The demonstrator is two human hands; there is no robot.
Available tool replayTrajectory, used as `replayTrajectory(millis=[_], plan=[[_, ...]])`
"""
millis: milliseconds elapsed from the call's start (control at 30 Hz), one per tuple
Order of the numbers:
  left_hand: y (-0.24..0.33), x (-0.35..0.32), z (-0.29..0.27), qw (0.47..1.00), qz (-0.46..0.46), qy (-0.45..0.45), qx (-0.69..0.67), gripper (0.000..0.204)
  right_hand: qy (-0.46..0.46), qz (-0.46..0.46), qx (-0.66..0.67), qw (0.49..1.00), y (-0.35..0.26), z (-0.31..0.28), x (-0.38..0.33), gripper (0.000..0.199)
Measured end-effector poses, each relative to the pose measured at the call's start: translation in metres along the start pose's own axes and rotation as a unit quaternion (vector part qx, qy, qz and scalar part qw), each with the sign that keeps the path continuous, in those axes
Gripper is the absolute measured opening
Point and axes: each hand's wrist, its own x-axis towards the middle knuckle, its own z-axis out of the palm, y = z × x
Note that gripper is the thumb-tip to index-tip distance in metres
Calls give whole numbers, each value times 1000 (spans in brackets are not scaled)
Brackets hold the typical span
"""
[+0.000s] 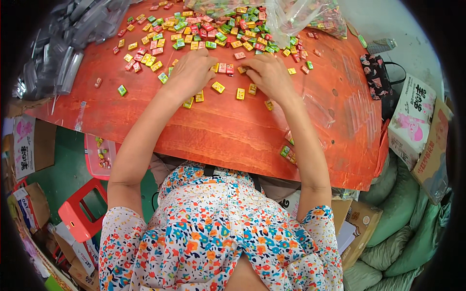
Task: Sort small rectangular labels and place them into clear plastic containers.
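Small candy-sized boxes in red, yellow and green lie over the orange-red table. Two small red boxes (226, 68) stand side by side in a short row between my hands. At the row's left end, my left hand (192, 71) is closed with its fingertips on a small yellow box (215, 68). From the other side, my right hand (268, 73) pinches another yellow box (241, 70), slightly apart from the red ones. Nearer to me lie loose yellow boxes (218, 87), several of them around my wrists. My fingers partly hide what they grip.
A wide heap of small boxes (204, 29) spreads at the back, beside a clear plastic bag (320, 17) holding more. Clear plastic sleeves (73, 43) pile up at far left. Below the table's left edge are a pink tub (99, 160) and red stool (82, 208); cartons (412, 111) stand right.
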Motion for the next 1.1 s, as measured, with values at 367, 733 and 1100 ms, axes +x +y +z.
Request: replayTrajectory(millis=[367, 733, 1100], plan=[[2, -5, 7, 999, 5, 43, -17, 16, 34, 23, 86, 995, -8, 4, 1, 27], [5, -5, 9, 998, -5, 50, -36, 18, -18, 37, 107, 993, -4, -4, 7, 29], [-27, 47, 7, 981, 38, 33, 189, 14, 40, 85, 59, 994, 1, 2, 57, 29]])
